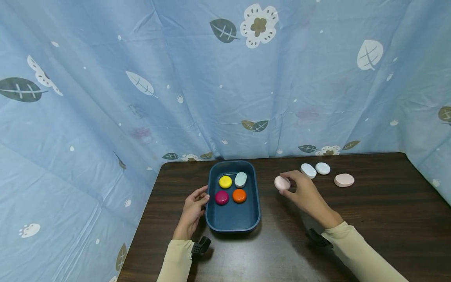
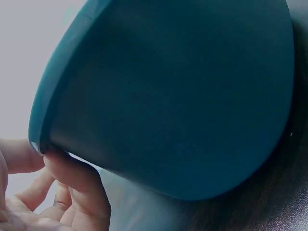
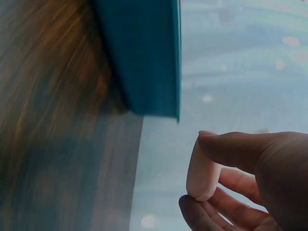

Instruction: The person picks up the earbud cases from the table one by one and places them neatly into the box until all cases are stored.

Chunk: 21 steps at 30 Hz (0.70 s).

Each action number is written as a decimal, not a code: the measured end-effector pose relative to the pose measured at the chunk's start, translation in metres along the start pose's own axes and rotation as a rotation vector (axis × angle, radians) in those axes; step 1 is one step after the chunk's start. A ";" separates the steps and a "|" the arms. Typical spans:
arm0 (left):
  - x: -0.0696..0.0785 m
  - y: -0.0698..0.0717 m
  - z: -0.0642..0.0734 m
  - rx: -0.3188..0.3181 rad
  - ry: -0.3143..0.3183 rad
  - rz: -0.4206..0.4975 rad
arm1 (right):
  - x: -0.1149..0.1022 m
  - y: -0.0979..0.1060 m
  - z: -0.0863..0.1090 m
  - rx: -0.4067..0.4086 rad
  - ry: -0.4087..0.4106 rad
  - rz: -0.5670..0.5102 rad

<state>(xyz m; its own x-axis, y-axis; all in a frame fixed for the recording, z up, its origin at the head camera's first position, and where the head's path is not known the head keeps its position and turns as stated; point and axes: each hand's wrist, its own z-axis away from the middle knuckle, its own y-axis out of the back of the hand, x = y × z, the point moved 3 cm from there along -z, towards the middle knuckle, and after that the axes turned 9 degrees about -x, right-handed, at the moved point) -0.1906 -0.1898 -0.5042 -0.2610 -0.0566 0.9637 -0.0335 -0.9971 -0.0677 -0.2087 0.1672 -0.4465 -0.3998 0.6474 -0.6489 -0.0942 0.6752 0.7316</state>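
Observation:
A dark blue plastic bin (image 1: pixel 232 219) stands on the table. My left hand (image 1: pixel 194 209) pinches its left rim between thumb and fingers; in the left wrist view, the bin's wall (image 2: pixel 183 106) rises beside the fingertips (image 2: pixel 72 168). Inside lie a yellow round soap (image 1: pixel 225 182), a pale mint oval soap (image 1: pixel 240 179), a magenta round soap (image 1: pixel 222 197) and an orange round soap (image 1: pixel 239 196). Right of the bin, my right hand (image 1: pixel 305 194) holds a pale pink soap (image 1: pixel 282 183) up by its edges. The right wrist view shows that soap (image 3: pixel 202 168) edge-on between thumb and fingers.
Further right on the dark wooden table (image 1: pixel 380 211) lie two white soaps, one oval (image 1: pixel 308 170) and one rounder (image 1: pixel 322 168), and a pale pink oval soap (image 1: pixel 344 180). A blue patterned curtain (image 1: pixel 225 86) hangs along the table's back and left side.

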 end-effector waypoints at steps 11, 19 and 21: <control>0.000 -0.001 0.000 0.000 0.003 -0.007 | -0.034 -0.029 -0.013 -0.062 0.064 -0.054; 0.000 -0.001 0.001 0.006 0.006 -0.011 | -0.057 -0.049 -0.020 -0.156 0.081 -0.068; 0.001 -0.001 0.001 0.005 0.005 -0.011 | -0.062 -0.054 -0.022 -0.183 0.089 -0.070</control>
<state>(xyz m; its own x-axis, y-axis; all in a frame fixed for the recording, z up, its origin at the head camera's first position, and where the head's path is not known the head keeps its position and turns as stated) -0.1901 -0.1889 -0.5034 -0.2659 -0.0453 0.9629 -0.0312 -0.9980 -0.0555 -0.1992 0.0826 -0.4411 -0.4645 0.5621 -0.6843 -0.2856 0.6364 0.7166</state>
